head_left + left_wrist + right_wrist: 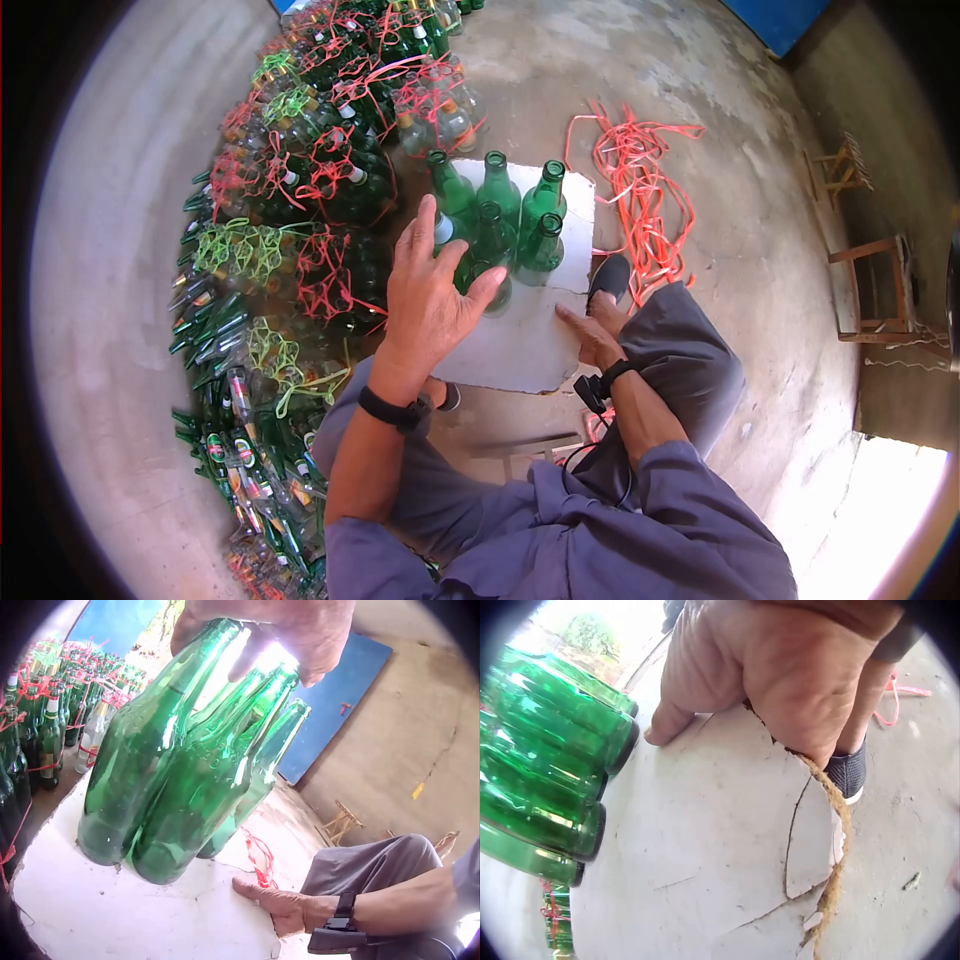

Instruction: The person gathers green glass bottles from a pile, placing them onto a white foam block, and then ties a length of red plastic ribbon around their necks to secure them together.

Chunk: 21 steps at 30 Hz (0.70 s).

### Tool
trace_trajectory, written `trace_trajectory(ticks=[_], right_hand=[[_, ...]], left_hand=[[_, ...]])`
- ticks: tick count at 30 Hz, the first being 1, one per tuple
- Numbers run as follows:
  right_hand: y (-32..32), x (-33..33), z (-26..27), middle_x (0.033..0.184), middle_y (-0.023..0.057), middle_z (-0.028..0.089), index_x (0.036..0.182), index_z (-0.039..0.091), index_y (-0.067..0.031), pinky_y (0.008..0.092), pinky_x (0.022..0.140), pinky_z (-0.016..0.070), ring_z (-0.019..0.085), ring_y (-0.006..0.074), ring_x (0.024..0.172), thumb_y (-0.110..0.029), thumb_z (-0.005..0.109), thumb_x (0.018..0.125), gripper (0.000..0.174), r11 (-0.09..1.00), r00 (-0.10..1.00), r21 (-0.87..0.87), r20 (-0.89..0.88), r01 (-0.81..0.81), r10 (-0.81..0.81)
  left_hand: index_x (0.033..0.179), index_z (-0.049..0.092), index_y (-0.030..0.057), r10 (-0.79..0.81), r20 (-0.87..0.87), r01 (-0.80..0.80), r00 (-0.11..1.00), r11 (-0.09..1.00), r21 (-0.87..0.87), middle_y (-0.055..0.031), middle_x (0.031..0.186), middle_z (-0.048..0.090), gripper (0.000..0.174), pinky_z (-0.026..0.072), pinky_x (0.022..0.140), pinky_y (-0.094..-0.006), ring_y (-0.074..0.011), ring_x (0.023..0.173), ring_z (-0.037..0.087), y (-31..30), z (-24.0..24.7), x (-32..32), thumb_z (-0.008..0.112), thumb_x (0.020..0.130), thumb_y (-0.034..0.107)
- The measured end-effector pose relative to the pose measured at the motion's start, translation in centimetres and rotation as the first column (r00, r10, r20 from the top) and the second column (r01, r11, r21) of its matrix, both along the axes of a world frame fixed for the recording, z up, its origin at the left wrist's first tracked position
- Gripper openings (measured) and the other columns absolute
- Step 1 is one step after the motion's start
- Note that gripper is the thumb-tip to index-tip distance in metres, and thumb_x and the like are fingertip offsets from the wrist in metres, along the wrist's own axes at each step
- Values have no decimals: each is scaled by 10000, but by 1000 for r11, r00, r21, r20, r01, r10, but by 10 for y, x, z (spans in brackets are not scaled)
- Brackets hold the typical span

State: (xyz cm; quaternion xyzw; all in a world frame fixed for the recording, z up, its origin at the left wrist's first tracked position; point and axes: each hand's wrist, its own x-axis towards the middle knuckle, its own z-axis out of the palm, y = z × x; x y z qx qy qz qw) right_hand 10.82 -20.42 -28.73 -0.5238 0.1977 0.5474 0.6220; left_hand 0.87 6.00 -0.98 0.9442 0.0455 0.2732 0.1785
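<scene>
Several green glass bottles (540,245) stand upright, bunched together on a white board (520,350) with a cracked, broken edge. My left hand (428,290) is over the near left side of the group, thumb and fingers spread around the bottle tops. In the left wrist view, that hand (277,630) overlaps the necks of the green bottles (195,780), and glare washes out part of the contact. At the board's right edge, my right hand (592,338) holds on, its thumb flat on top. The right wrist view shows this hand (780,675) over the rim, other fingers hidden.
Many bottles bundled with red and green cord (340,180) crowd the left floor, beside loose lying bottles (215,330). A tangle of red plastic strap (640,190) lies beyond the board to the right. A wooden stool (875,285) stands by the right wall. My shoe (610,277) is beside the board.
</scene>
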Motion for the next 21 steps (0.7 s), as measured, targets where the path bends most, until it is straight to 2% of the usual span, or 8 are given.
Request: trace_trajectory(ticks=[1, 5, 7, 10, 14, 17, 20, 21], right_hand=[[0, -1, 3, 1153, 103, 700, 1269, 589, -4, 443, 939, 543, 684, 268, 1024, -430, 763, 891, 595, 1000, 1000, -9, -26, 0, 0], [1, -3, 10, 1145, 111, 700, 1258, 588, 19, 434, 925, 548, 688, 265, 1013, -420, 772, 885, 605, 1000, 1000, 0, 16, 0, 0], [0, -2, 5, 1018, 129, 714, 1100, 653, 72, 404, 789, 578, 706, 275, 872, -396, 805, 855, 549, 994, 995, 93, 84, 52, -60], [1, 3, -7, 1012, 142, 712, 1099, 648, 94, 410, 780, 575, 703, 276, 861, -401, 837, 820, 599, 998, 993, -28, 106, 59, -56], [1, -6, -10, 1007, 155, 708, 1110, 640, 118, 418, 771, 572, 698, 279, 869, -409, 862, 788, 656, 991, 974, 10, 181, 135, -135], [0, -2, -11, 1070, 117, 704, 1229, 599, 25, 473, 873, 553, 689, 300, 957, -427, 826, 828, 646, 994, 990, -61, 121, 86, -78], [-1, -1, -20, 1101, 138, 699, 1221, 592, 52, 483, 892, 548, 688, 312, 967, -436, 823, 829, 667, 997, 990, -64, 139, 44, -35], [0, 0, -15, 1069, 146, 699, 1175, 605, 96, 461, 822, 556, 691, 302, 928, -442, 841, 805, 695, 996, 989, -60, 139, 67, -58]], left_hand=[[988, 694, -70, 1, -3, -1, 1000, 1000, 2, -332, 1507, 390, 514, 461, 1000, -490, -470, 1229, 516, 0, 0, 0, 778, 834, 413], [988, 693, -76, -12, -2, 12, 1000, 1000, -13, -354, 1478, 405, 518, 458, 1002, -502, -489, 1213, 514, 0, 1, -2, 769, 838, 414], [991, 690, -83, -17, -3, 17, 1000, 1000, -22, -377, 1446, 422, 528, 451, 1007, -517, -510, 1197, 508, 0, 1, -2, 762, 840, 418], [996, 690, -85, -19, 1, 19, 1000, 1000, -21, -376, 1445, 423, 524, 450, 1008, -517, -511, 1193, 510, 1, 1, -3, 760, 843, 411], [1000, 691, -86, -22, -8, 21, 1000, 999, -42, -376, 1441, 426, 526, 456, 1003, -517, -514, 1184, 512, 2, 2, -3, 753, 846, 412], [999, 692, -84, -24, 13, 24, 1000, 999, -28, -377, 1437, 427, 524, 459, 1000, -518, -515, 1179, 514, 2, 2, -2, 751, 846, 413], [997, 693, -82, -26, 6, 26, 1000, 1000, -17, -377, 1437, 427, 517, 460, 1000, -517, -514, 1176, 515, 3, 3, -3, 751, 845, 410], [997, 694, -80, -25, -3, 24, 1000, 1000, -16, -376, 1438, 426, 513, 460, 1000, -517, -514, 1176, 515, 2, 3, -2, 751, 844, 407]])
